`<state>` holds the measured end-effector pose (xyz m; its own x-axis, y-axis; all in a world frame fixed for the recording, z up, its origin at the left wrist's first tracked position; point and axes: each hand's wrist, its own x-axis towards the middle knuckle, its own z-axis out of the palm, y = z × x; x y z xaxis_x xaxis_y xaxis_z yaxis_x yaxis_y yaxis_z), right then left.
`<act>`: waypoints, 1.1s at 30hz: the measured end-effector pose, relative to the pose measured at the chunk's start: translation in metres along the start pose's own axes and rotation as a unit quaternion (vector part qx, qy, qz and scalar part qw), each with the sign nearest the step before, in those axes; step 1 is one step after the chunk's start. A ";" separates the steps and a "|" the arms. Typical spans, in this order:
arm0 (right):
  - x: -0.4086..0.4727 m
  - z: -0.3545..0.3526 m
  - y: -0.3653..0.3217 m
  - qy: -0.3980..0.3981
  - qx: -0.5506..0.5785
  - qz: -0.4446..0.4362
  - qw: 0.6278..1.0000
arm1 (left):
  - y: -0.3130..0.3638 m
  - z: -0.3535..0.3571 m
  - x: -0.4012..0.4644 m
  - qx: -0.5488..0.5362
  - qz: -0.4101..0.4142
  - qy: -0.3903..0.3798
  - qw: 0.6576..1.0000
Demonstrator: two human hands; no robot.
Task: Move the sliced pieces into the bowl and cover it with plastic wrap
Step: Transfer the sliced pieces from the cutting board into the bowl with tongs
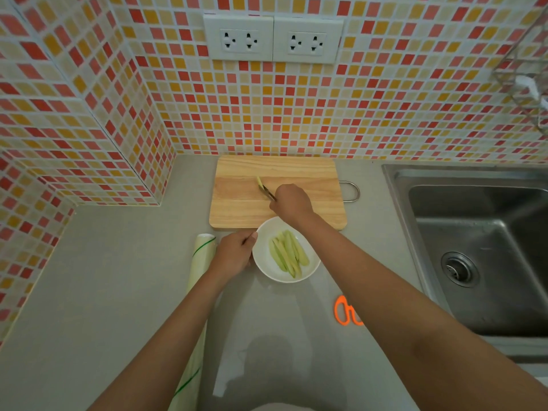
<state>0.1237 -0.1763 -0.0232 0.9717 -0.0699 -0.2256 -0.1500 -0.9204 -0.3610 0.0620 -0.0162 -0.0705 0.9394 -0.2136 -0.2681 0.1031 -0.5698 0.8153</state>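
A white bowl (267,269) sits on the grey counter just in front of a wooden cutting board (237,203). Several pale green slices (286,253) lie in the bowl. One more slice (259,183) lies on the board, pinched by metal tongs (268,193) that my right hand (292,201) grips. My left hand (234,252) holds the bowl's left rim. A roll of plastic wrap (200,262) lies along the counter left of the bowl, partly under my left arm.
Orange-handled scissors (344,311) lie on the counter right of the bowl, partly hidden by my right arm. A steel sink (474,232) fills the right side. A tiled wall with two double sockets (272,40) rises behind the board.
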 end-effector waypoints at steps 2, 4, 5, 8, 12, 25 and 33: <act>-0.006 -0.004 0.009 0.008 0.044 0.010 0.999 | 0.001 0.000 0.000 0.005 0.003 -0.003 1.000; -0.020 -0.010 0.022 0.029 0.094 0.014 0.995 | 0.001 0.000 0.000 0.004 0.005 -0.003 1.000; -0.031 -0.014 0.028 0.042 0.115 0.012 0.992 | 0.001 0.000 0.000 0.003 0.007 -0.001 1.000; -0.076 -0.021 0.044 0.075 0.171 0.016 0.982 | 0.000 0.001 0.000 0.008 0.012 0.004 1.000; -0.137 -0.013 0.055 0.033 0.177 0.018 0.983 | 0.000 0.001 0.000 0.012 0.016 0.001 1.000; -0.095 -0.030 0.069 0.097 0.090 0.133 0.982 | 0.005 0.000 -0.002 0.004 0.015 -0.009 1.000; -0.003 -0.004 0.093 0.085 0.004 0.192 0.978 | 0.001 0.000 0.000 -0.001 0.011 -0.004 1.000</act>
<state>0.1077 -0.2631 -0.0523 0.8600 -0.4726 -0.1922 -0.5098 -0.8108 -0.2875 0.0617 -0.0169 -0.0693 0.9389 -0.2318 -0.2546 0.0834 -0.5642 0.8214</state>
